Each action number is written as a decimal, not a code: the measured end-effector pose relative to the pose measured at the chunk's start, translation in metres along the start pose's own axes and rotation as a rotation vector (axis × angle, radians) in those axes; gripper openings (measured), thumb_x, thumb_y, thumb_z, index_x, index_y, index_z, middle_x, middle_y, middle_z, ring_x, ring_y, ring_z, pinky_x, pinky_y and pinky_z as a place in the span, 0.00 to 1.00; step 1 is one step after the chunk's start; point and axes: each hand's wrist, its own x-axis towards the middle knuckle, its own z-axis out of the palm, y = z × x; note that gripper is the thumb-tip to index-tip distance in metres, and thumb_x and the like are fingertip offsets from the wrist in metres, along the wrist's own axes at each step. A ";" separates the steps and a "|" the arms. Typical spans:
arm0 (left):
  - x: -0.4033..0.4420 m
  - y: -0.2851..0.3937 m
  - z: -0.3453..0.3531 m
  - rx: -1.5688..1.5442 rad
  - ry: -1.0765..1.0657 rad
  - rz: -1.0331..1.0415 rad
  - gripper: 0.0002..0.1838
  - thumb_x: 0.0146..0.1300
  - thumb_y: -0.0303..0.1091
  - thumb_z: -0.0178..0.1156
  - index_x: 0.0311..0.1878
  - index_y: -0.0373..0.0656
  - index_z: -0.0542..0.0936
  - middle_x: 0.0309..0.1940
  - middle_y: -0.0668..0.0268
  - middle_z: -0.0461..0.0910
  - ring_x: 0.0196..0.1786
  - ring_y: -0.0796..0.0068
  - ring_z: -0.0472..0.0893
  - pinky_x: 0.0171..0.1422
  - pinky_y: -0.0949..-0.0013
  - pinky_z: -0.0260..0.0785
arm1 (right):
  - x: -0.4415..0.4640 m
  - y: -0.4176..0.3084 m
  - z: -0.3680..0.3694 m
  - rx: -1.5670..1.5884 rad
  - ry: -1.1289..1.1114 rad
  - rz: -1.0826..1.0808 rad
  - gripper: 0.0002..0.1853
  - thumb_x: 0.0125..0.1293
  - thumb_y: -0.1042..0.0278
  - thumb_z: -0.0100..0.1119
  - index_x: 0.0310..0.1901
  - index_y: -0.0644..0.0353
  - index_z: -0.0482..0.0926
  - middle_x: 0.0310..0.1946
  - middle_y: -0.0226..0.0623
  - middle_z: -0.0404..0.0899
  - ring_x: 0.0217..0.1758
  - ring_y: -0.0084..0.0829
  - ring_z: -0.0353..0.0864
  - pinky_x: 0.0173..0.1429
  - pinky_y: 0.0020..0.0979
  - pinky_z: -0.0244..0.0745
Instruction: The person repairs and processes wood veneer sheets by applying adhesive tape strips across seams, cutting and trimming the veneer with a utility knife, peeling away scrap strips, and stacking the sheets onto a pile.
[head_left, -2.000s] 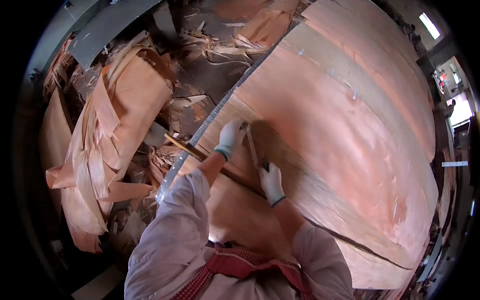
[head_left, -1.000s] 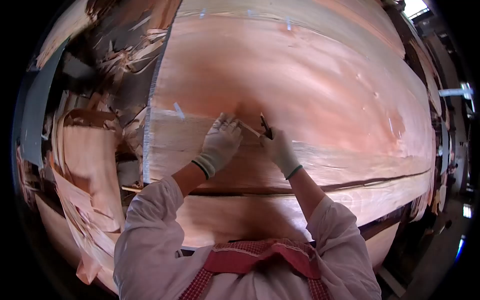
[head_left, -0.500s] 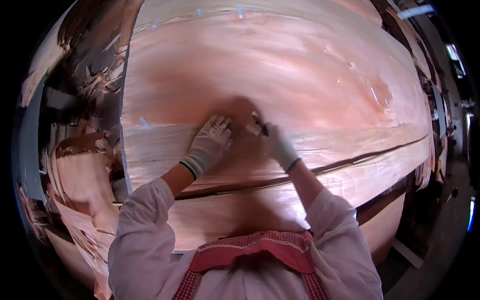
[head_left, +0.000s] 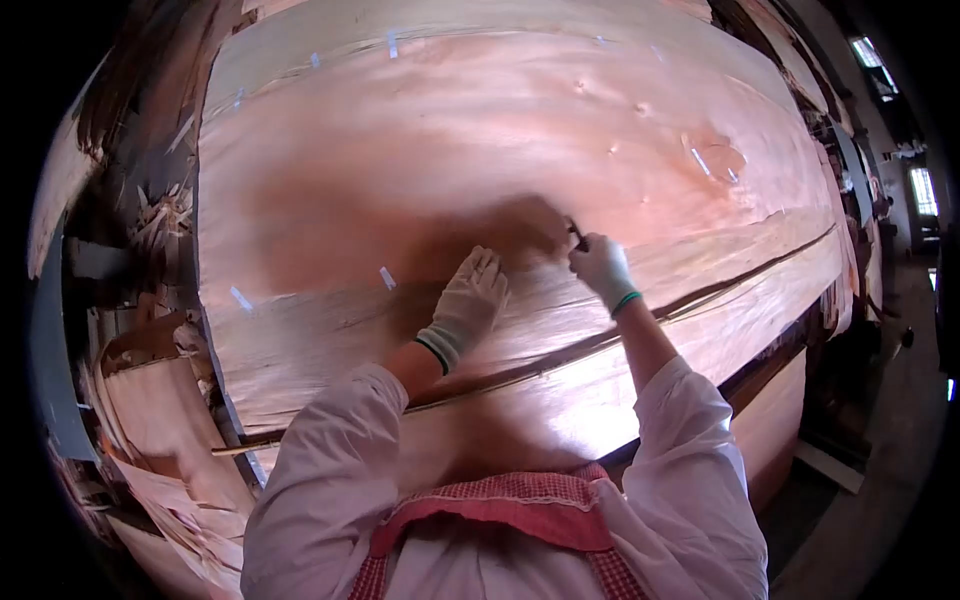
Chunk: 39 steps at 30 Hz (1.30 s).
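My left hand (head_left: pixel 470 303), in a white glove with a green cuff, lies flat on the large wood veneer sheet (head_left: pixel 450 130), its fingers stretched out and holding nothing. To its right, my right hand (head_left: pixel 602 270), gloved the same way, is closed round a small dark tool (head_left: pixel 575 232) that sticks out toward the upper left, just above the sheet. What kind of tool it is cannot be made out. Short pale tape strips (head_left: pixel 387 278) lie along a seam left of my left hand. Below both hands, a long dark split (head_left: pixel 690 297) runs between veneer pieces.
A thin stick (head_left: pixel 245 449) pokes out at the sheet's left edge. Curled veneer scraps (head_left: pixel 165 400) are heaped at the lower left, with splinters (head_left: pixel 165 215) above them. A pale board (head_left: pixel 828 467) lies at the lower right. Bright windows (head_left: pixel 922 190) show at the far right.
The view has shifted rightward along the sheet. Both hands have moved right over the veneer. A tape strip now shows near my left hand; the pale strip seen earlier between my hands is no longer visible.
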 end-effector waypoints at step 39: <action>-0.548 0.369 -0.030 -0.737 0.616 -1.505 0.13 0.64 0.32 0.57 0.50 0.39 0.79 0.41 0.52 0.82 0.47 0.53 0.81 0.52 0.59 0.72 | -0.378 -0.115 0.219 0.048 -0.365 -1.251 0.18 0.67 0.60 0.60 0.47 0.70 0.78 0.47 0.51 0.79 0.43 0.43 0.82 0.47 0.36 0.77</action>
